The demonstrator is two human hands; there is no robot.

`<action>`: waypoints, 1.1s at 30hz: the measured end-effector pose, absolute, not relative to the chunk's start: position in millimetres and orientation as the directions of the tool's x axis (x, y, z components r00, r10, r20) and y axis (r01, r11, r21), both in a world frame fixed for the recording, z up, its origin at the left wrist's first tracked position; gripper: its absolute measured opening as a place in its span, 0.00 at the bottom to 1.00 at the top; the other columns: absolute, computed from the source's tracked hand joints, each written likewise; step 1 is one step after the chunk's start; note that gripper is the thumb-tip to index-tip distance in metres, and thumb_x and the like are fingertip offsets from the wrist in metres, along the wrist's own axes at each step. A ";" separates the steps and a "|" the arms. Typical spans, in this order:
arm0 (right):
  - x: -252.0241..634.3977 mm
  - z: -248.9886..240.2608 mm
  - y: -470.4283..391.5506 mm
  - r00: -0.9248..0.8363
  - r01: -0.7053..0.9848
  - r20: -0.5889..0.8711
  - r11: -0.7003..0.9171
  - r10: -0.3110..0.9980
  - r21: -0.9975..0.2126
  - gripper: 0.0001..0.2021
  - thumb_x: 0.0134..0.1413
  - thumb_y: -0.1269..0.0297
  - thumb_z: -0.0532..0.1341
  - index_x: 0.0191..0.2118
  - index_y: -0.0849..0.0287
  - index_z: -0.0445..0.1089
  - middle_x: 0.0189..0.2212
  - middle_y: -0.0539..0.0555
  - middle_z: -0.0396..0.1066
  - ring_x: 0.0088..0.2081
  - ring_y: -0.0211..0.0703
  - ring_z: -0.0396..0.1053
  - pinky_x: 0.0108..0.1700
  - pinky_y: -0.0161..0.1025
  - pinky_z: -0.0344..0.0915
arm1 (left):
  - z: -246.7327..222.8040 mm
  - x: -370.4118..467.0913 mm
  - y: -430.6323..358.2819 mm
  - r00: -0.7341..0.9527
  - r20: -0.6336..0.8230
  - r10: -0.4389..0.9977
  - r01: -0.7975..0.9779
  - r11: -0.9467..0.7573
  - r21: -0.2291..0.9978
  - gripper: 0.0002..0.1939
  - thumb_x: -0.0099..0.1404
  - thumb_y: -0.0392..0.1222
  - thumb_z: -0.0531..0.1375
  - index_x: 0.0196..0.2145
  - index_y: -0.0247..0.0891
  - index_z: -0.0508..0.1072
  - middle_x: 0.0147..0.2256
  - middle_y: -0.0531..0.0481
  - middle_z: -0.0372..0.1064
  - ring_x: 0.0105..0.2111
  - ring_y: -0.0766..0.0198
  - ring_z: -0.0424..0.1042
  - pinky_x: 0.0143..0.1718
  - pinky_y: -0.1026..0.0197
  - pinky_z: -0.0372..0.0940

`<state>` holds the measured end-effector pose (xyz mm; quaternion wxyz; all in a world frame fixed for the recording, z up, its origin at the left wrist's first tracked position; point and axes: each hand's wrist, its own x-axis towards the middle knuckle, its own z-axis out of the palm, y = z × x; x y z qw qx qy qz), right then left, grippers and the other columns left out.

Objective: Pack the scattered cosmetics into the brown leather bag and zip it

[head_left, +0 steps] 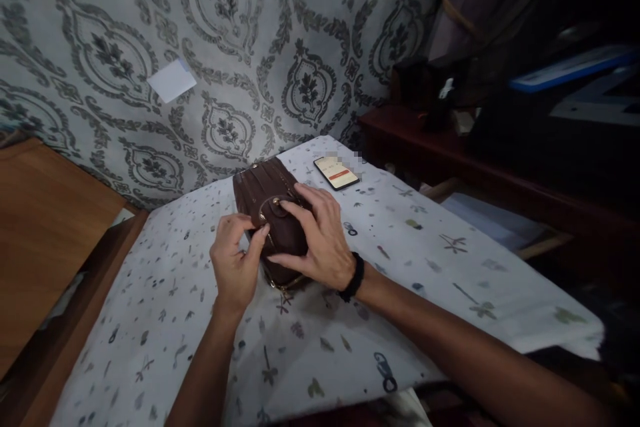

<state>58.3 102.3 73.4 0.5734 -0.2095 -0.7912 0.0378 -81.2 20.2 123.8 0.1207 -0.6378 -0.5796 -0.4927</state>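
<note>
A dark brown bag [285, 230] with gold zippers and a round gold snap on a small tab lies on a patterned white cloth. My left hand [237, 257] is at its left side, thumb and forefinger pinched close to a gold zipper; what sits between the fingertips is too small to make out. Across the bag's right side my right hand [323, 237] lies with its fingers spread. Its forefinger touches the tab near the snap, and the thumb rests on the bag's near part. A black band circles the right wrist.
Beyond the bag lies a phone [337, 173] with a lit screen. The white cloth [450, 267] covers the surface beneath. A patterned wall [225, 47] rises behind. Wooden furniture [50, 233] stands at left; a dark red desk [410, 140] with an open drawer [485, 220] stands at right.
</note>
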 end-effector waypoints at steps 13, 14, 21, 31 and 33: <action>59.4 69.5 104.8 -0.357 0.315 0.879 0.927 0.316 -0.205 0.23 0.59 0.47 0.58 0.52 0.59 0.68 0.63 0.69 0.58 0.64 0.62 0.55 0.63 0.63 0.51 | 115.9 -70.3 0.4 0.209 0.799 0.563 0.946 -0.322 -0.020 0.05 0.65 0.32 0.62 0.33 0.40 0.72 0.33 0.48 0.75 0.39 0.57 0.70 0.44 0.53 0.65; 60.0 69.5 104.7 -0.366 0.303 0.879 0.932 0.306 -0.198 0.22 0.60 0.48 0.58 0.51 0.58 0.69 0.63 0.68 0.58 0.64 0.62 0.55 0.63 0.63 0.50 | 115.5 -69.4 0.1 0.183 0.805 0.564 0.946 -0.323 0.011 0.05 0.65 0.32 0.61 0.33 0.40 0.72 0.33 0.49 0.74 0.38 0.58 0.70 0.44 0.53 0.65; 59.8 71.2 100.4 -0.304 0.194 0.923 0.964 0.236 -0.182 0.16 0.60 0.61 0.62 0.53 0.55 0.71 0.66 0.64 0.54 0.67 0.61 0.52 0.64 0.63 0.52 | 117.8 -86.4 1.4 0.124 0.753 0.646 0.929 -0.343 0.142 0.19 0.66 0.49 0.62 0.52 0.42 0.69 0.46 0.43 0.73 0.50 0.53 0.68 0.52 0.50 0.63; 62.0 74.1 86.0 -0.342 0.100 0.853 0.918 0.395 -0.385 0.11 0.64 0.64 0.58 0.47 0.52 0.76 0.71 0.55 0.47 0.71 0.60 0.42 0.65 0.67 0.49 | 102.4 -123.6 17.3 0.156 0.604 0.782 0.877 -0.391 0.280 0.31 0.66 0.59 0.58 0.62 0.46 0.63 0.61 0.39 0.61 0.65 0.47 0.56 0.63 0.40 0.54; 62.4 74.3 82.1 -0.343 0.112 0.834 0.901 0.431 -0.420 0.11 0.64 0.64 0.58 0.46 0.52 0.77 0.71 0.53 0.46 0.71 0.60 0.43 0.66 0.67 0.50 | 98.9 -124.7 18.7 0.146 0.620 0.770 0.863 -0.406 0.300 0.32 0.64 0.60 0.60 0.62 0.48 0.63 0.60 0.40 0.62 0.64 0.46 0.56 0.63 0.39 0.55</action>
